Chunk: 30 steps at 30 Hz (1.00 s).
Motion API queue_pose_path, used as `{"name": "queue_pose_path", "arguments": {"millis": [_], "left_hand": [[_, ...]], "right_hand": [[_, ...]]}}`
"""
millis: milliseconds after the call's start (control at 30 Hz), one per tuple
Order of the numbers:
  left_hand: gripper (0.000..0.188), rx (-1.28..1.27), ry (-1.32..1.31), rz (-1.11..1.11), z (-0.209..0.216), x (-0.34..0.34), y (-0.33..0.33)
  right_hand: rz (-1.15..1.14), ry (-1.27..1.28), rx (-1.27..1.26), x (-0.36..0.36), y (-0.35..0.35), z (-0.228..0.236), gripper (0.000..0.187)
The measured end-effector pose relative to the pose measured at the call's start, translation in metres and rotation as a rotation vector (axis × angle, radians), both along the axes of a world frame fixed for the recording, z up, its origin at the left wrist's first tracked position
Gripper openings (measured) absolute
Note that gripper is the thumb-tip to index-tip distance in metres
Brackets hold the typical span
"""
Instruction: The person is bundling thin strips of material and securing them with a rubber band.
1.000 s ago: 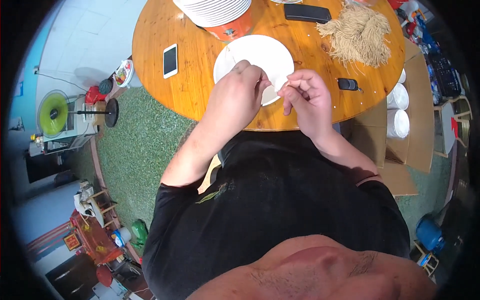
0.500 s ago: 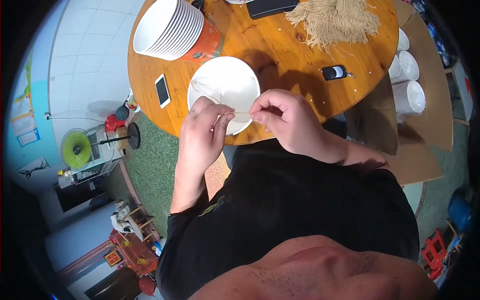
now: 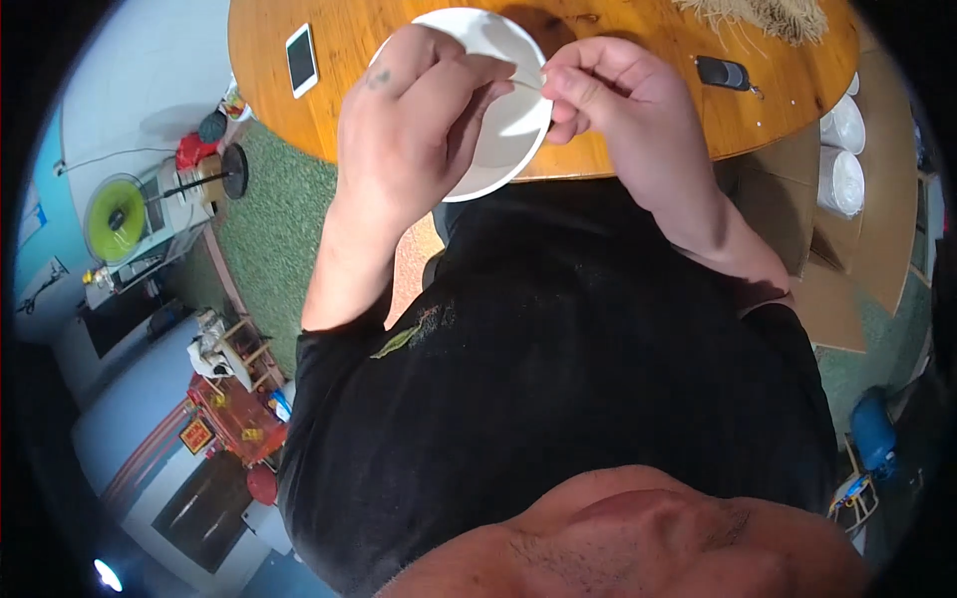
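Note:
A thin pale string (image 3: 526, 84) is stretched between my two hands, above a round white tub (image 3: 510, 149). My left hand (image 3: 414, 125) pinches one end of it between thumb and fingers and covers the tub's left side. At the tub's right rim, my right hand (image 3: 623, 105) pinches the other end with thumb and forefinger, its other fingers curled. The string's tips are too fine to make out. The tub stands at the near edge of the round wooden table (image 3: 264, 70).
On the table lie a white phone (image 3: 301, 61) at left, a black key fob (image 3: 723, 74) at right and a bundle of beige strings (image 3: 773, 15) behind it. An open cardboard box (image 3: 882, 214) holding wrapped white tubs (image 3: 843, 184) stands beyond the right edge.
The view has shifted, so the table sits higher and the stack of white tubs has left the picture. Both hands appear larger and higher, still pinching the string.

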<state>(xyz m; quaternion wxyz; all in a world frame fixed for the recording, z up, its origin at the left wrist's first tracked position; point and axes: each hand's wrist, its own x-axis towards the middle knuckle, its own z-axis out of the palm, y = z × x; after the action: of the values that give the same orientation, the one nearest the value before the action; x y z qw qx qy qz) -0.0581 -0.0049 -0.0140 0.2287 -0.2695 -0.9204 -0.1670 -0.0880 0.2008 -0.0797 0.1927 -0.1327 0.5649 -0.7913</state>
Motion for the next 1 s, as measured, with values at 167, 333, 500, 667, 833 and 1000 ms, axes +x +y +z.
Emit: {"name": "queue_pose_path", "arguments": {"millis": [167,333,500,667,833,1000], "left_hand": [[0.018,0.036,-0.141,-0.061,0.022,0.008,0.009],[0.022,-0.079,-0.004,-0.168,0.009,-0.006,0.005],[0.018,0.440,0.134,-0.459,-0.023,-0.025,0.002],[0.016,0.102,-0.105,-0.254,0.017,-0.006,0.004],[0.017,0.462,-0.409,0.027,0.013,0.008,0.009],[0.014,0.320,-0.435,-0.113,0.011,0.016,-0.001]], "right_hand": [[0.055,-0.069,-0.008,0.003,-0.001,-0.002,0.018],[0.147,0.000,0.055,-0.003,0.002,-0.004,0.020],[0.191,-0.230,0.068,-0.007,0.004,0.017,0.006],[0.258,-0.176,0.174,-0.011,0.007,0.022,0.009],[0.256,-0.249,0.093,-0.008,0.008,0.021,0.010],[0.259,-0.380,-0.031,-0.006,0.010,0.014,0.016]]}}
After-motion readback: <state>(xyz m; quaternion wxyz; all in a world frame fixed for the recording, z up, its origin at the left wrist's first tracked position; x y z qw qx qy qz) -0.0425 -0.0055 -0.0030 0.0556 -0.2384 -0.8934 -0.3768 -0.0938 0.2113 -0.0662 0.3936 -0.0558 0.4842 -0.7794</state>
